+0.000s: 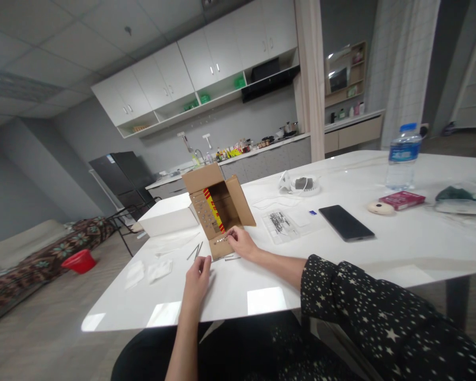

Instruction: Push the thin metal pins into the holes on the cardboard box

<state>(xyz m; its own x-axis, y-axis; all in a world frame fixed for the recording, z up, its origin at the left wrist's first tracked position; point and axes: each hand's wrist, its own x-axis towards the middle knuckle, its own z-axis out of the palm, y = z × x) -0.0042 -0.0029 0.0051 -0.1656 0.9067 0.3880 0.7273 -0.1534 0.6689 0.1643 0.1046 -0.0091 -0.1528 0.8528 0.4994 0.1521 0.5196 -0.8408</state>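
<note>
A small open cardboard box (218, 209) stands mid-table, flaps spread, with a yellow-and-red strip inside; anything else in it is hard to make out. At its 6 o'clock, the right hand (243, 242) rests bent fingertips on the front flap; whether they pinch anything is too small to tell. The left hand (197, 278), at 7 o'clock, lies curled shut, with anything it may hold hidden. On the glossy white table (381, 248) a phone (346, 222) lies at 3 o'clock. A kitchen is behind.

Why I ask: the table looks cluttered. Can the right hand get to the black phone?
Probably yes: only a flat clear bag lies on the table between the right hand and the phone.
</note>
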